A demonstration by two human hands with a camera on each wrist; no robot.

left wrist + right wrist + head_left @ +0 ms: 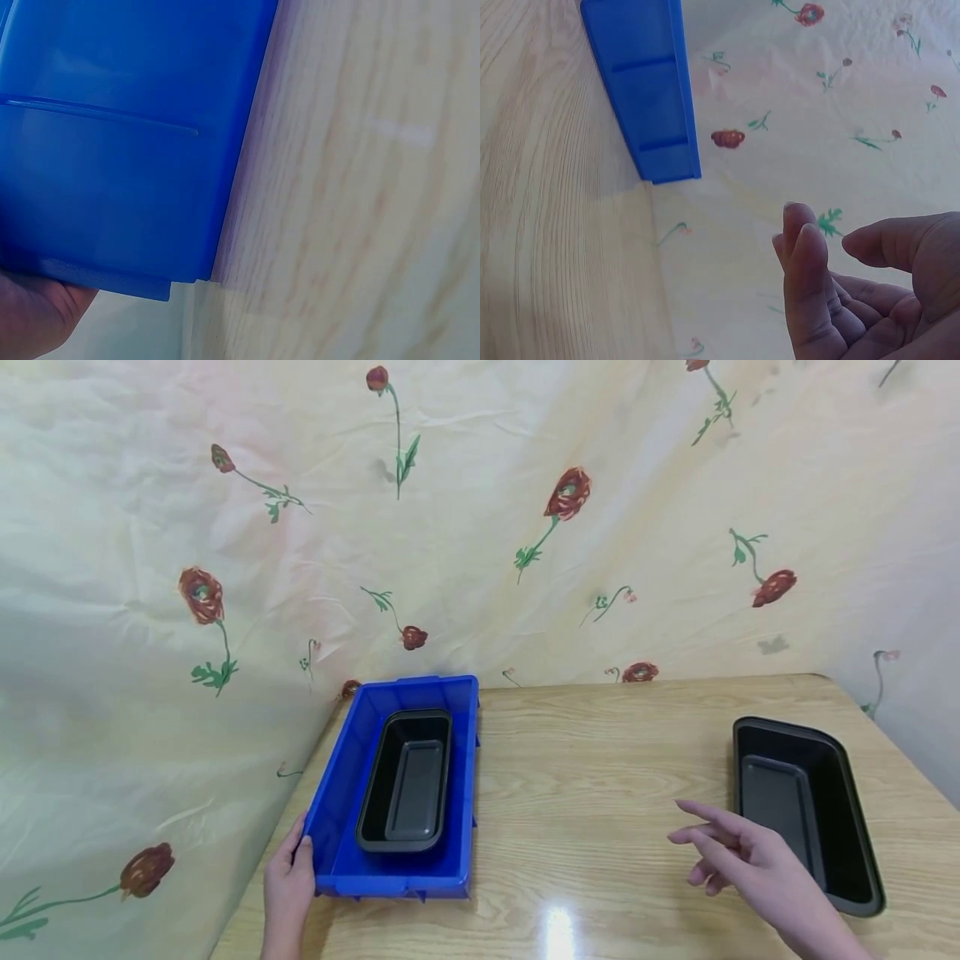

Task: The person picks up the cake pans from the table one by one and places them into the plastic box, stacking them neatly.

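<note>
At the left of the head view, a blue plastic tray (375, 887) lies on the table with a dark loaf pan (416, 793) inside it. My left hand (289, 885) grips the tray's near left corner, thumb over the rim. In the left wrist view that hand (34, 315) is under the lip of the tray wall (112, 187). A second dark loaf pan (776, 793) stands on the right. Over its near left side, my right hand (750, 860) hovers with relaxed, slightly bent fingers, holding nothing. The right wrist view shows thumb and fingers apart.
Both pans and the tray rest on a light wood-grain table (600, 777). Behind and to the left hangs a pale cloth (465, 527) printed with red flowers. Bare wood lies between the tray and the right pan.
</note>
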